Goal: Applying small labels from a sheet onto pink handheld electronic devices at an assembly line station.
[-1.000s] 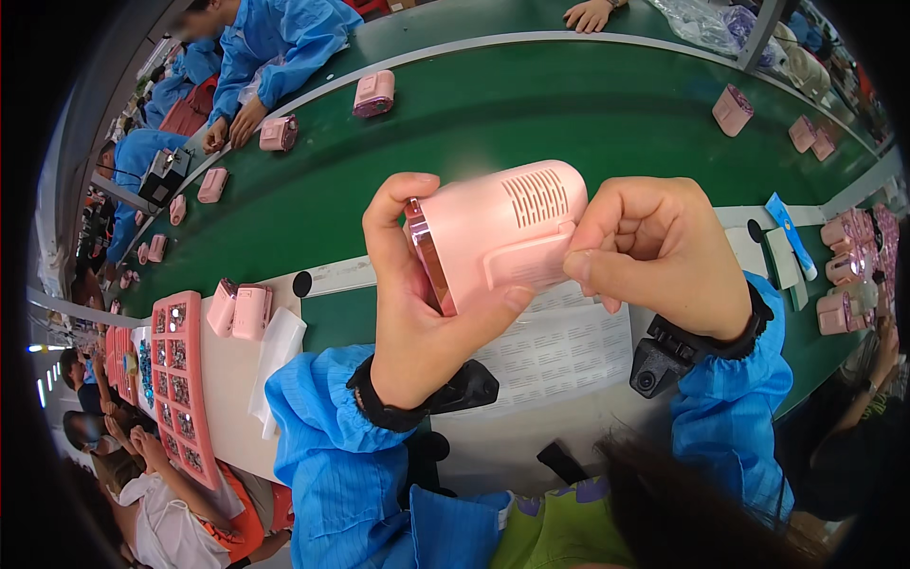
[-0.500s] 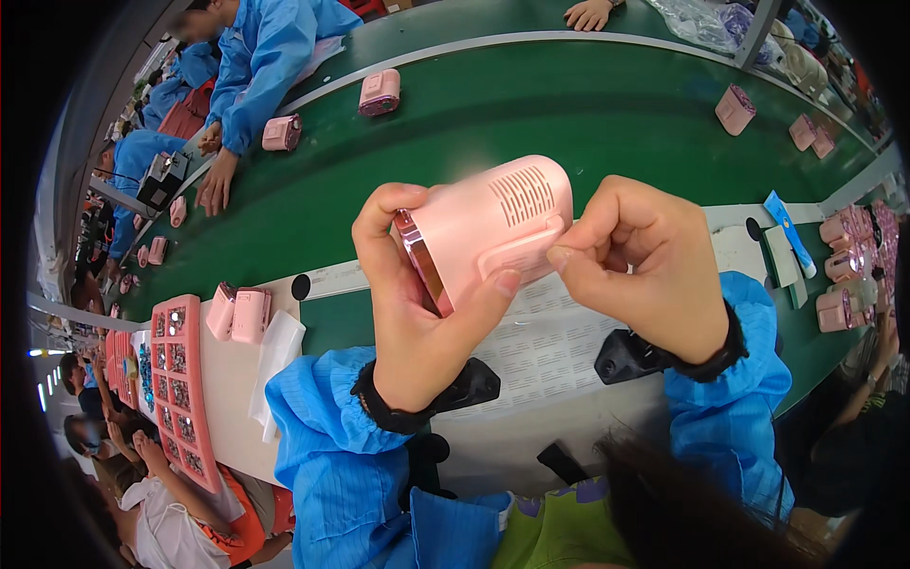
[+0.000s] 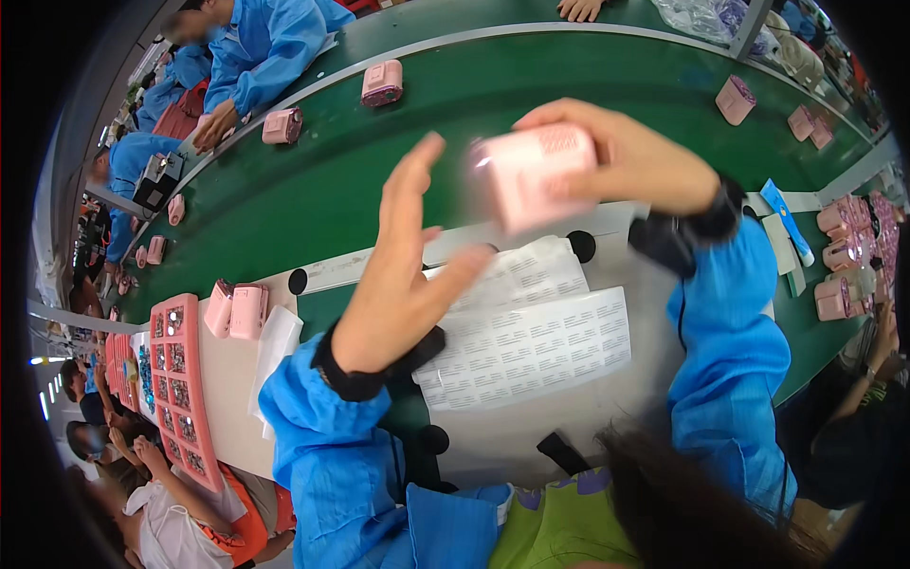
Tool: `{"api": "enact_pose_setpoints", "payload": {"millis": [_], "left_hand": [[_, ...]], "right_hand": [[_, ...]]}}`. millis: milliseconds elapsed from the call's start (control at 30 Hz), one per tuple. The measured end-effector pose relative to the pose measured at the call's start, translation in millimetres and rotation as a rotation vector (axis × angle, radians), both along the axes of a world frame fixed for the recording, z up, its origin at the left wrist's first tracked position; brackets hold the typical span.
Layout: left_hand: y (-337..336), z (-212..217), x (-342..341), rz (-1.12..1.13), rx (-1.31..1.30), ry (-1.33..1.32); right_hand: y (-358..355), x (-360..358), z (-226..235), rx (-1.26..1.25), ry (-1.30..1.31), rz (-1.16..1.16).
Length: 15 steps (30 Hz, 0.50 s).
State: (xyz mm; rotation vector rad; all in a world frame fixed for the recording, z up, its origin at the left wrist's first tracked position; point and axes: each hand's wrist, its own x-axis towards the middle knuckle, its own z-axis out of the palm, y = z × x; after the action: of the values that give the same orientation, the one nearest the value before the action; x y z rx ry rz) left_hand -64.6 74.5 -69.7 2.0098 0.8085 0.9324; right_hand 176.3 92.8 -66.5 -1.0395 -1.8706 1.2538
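Head view: the right grip (image 3: 637, 159) clasps a blurred pink device (image 3: 527, 182) in the air, beyond the white printed sheets (image 3: 545, 334); the left grip (image 3: 400, 275), spread and empty, is beside it. One-handed handling seems the step; setting it down would call for steadiness.

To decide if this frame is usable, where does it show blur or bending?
In the head view, the pink device in the right hand is smeared, likely by motion, while the white sheets look clearer; also in the head view, the far metal rail bows and corners go black.
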Motion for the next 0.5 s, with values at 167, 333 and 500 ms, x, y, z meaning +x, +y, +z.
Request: {"api": "enact_pose_setpoints", "payload": {"millis": [167, 333, 500], "left_hand": [[-3.0, -33.7, -12.2, -0.296, 0.176, 0.749], [5.8, -35.3, -4.5, -0.21, 0.077, 0.735], [13.0, -22.4, -13.6, -0.191, -0.231, 0.45]], "right_hand": [[91.7, 63.1, -64.0, -0.161, -0.297, -0.485], [117.3, 99.8, -104.9, 0.782, -0.563, -0.945], [-2.9, -11.8, -4.7, 0.3, -0.351, 0.158]]}}
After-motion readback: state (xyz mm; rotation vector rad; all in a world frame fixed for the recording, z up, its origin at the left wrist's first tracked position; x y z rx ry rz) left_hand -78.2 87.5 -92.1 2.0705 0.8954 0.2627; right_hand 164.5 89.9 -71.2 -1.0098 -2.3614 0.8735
